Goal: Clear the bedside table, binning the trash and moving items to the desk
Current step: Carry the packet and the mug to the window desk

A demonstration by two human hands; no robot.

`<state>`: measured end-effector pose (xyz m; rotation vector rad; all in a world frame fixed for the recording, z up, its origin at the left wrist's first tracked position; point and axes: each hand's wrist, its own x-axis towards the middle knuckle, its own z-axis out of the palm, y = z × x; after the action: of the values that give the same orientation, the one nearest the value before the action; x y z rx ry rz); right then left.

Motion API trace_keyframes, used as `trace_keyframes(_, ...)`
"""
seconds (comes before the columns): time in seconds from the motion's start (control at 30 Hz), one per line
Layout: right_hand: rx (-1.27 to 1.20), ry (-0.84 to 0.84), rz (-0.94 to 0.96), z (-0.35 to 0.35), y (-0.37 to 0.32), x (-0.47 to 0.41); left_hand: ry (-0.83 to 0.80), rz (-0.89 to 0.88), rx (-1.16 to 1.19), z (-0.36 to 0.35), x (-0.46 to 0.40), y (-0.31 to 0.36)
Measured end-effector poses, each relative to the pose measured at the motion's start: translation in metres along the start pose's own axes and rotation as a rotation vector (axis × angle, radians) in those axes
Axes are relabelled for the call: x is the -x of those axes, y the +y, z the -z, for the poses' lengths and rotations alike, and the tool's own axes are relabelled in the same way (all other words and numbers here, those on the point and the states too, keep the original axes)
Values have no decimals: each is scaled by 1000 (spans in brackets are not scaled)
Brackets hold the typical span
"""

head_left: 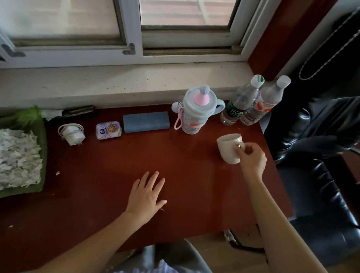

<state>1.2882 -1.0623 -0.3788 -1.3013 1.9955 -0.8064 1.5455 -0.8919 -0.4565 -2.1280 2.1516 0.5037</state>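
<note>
A white mug [227, 147] sits tilted on the red-brown desk [107, 166] at the right, and my right hand [251, 159] grips its handle. My left hand [146, 197] lies flat on the desk in the middle, fingers straight and holding nothing. Along the back of the desk stand a blue child's bottle with a pink spout [195, 108], a blue case [145, 121], a small tissue pack [108, 129] and a white charger with its cable wound [71, 133]. Two clear plastic bottles [252, 102] stand at the back right corner.
A green tray of shredded paper [1, 159] fills the desk's left side. A stone window sill [104, 81] runs behind the desk under the window. A black office chair [331, 155] stands close at the right edge.
</note>
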Motion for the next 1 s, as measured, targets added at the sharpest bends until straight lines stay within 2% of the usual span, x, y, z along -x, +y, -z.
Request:
trace_keyframes(0.33, -181, -16, -14, 3, 29, 19, -26, 8, -24, 1, -1, 0)
trace_keyframes(0.77, -127, -105, -30, 11, 72, 60, -21, 2, 29, 1, 2, 1)
trace_keyframes(1.0, -169, 5, -93, 11, 68, 68, -32, 5, 10, 0, 1, 1)
